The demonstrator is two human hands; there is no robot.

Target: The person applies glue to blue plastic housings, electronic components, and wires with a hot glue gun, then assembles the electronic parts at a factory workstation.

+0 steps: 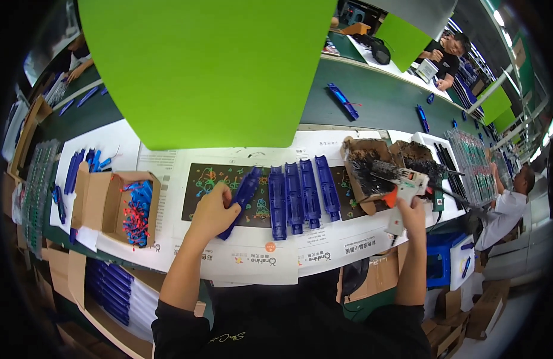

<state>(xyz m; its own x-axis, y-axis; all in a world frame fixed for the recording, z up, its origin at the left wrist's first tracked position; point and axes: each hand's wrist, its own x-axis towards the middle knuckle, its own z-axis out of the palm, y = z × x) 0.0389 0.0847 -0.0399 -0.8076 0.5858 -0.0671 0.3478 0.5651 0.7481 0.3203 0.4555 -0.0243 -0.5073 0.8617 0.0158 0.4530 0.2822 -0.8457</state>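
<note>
My left hand [214, 210] is closed on a long dark blue plastic shell [246, 192], which lies tilted on the worktop. To its right, several similar blue shells [293, 194] stand in a row side by side, hollow sides facing up. My right hand [413, 216] is wrapped around the grip of a white hot glue gun [409, 182] with an orange-red trigger area. Its nozzle points left, over a cardboard box [361, 190] stained with black residue. Whether the nozzle touches the box I cannot tell.
An open carton [112, 206] of blue parts with red wires [139, 212] stands at left. A green panel [205, 72] rises behind the worktop. Black sticks [448, 164] lie at right, near a blue bin [442, 263]. A conveyor [378, 102] carries shells; other people work beyond.
</note>
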